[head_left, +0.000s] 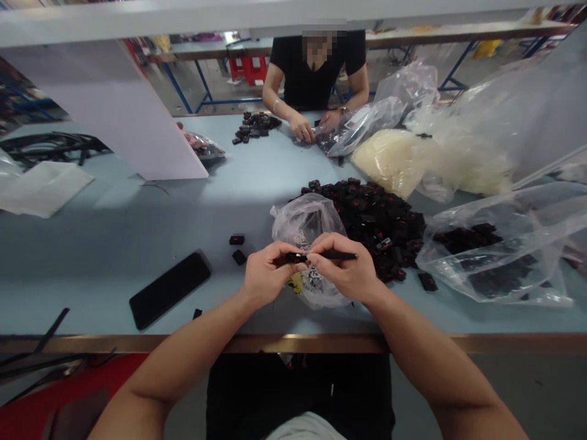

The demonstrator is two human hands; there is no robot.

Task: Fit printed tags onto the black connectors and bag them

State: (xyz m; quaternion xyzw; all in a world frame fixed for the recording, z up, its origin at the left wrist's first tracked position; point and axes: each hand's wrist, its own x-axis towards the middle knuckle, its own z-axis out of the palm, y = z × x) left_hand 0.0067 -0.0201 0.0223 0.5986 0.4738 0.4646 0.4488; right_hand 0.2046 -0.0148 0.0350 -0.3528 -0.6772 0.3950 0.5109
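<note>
The left hand point(265, 275) pinches a small black plastic block point(296, 258), its fingers clamped together on the piece. The right hand point(343, 270) grips a slim black rod point(338, 256), fingers closed around it, with the rod's near end meeting the block. Both hands are held above a crumpled clear polythene bag point(303, 223). Just beside the bag lies a heap of matte black blocks point(380, 223) with red markings, on a smooth pale-blue bench point(114, 244). A flat, glossy black phone point(169, 290) rests near the left hand.
</note>
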